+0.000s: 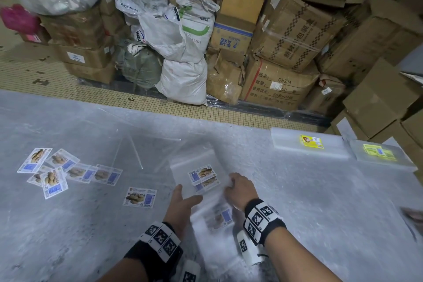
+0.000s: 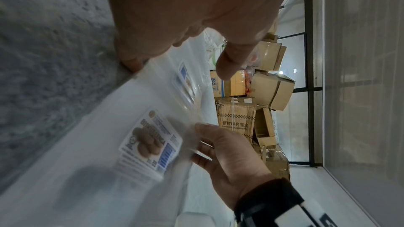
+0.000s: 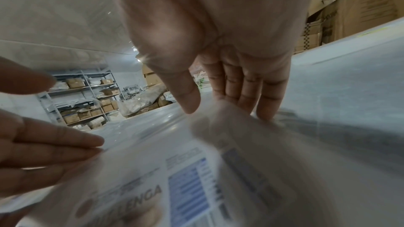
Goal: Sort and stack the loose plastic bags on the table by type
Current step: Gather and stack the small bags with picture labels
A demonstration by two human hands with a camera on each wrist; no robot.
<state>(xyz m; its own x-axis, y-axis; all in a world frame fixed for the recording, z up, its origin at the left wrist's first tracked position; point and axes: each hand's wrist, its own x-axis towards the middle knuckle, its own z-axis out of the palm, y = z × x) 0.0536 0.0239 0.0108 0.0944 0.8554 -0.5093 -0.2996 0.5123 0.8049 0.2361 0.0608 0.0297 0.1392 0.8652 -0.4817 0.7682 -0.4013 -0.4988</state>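
A small stack of clear bags with peanut-picture labels (image 1: 202, 177) lies mid-table. My left hand (image 1: 186, 197) has straight fingers against the stack's left edge, thumb spread; it also shows in the left wrist view (image 2: 179, 53). My right hand (image 1: 231, 184) (image 3: 215, 104) is at the stack's right side and pinches the far edge of another labelled bag (image 1: 218, 216) (image 2: 150, 142) (image 3: 186, 179) between thumb and fingers. That bag is blurred and trails under the wrist. Several loose labelled bags (image 1: 55, 171) lie scattered at the left, and one lies alone (image 1: 140, 196).
The table (image 1: 297, 201) is covered in clear film. Two neat bag stacks sit at the back right, one with a yellow label (image 1: 311, 142), one with a green-yellow label (image 1: 380, 151). Large plain clear bags (image 1: 128, 155) lie behind centre. Cartons and sacks (image 1: 183, 52) stand beyond the far edge.
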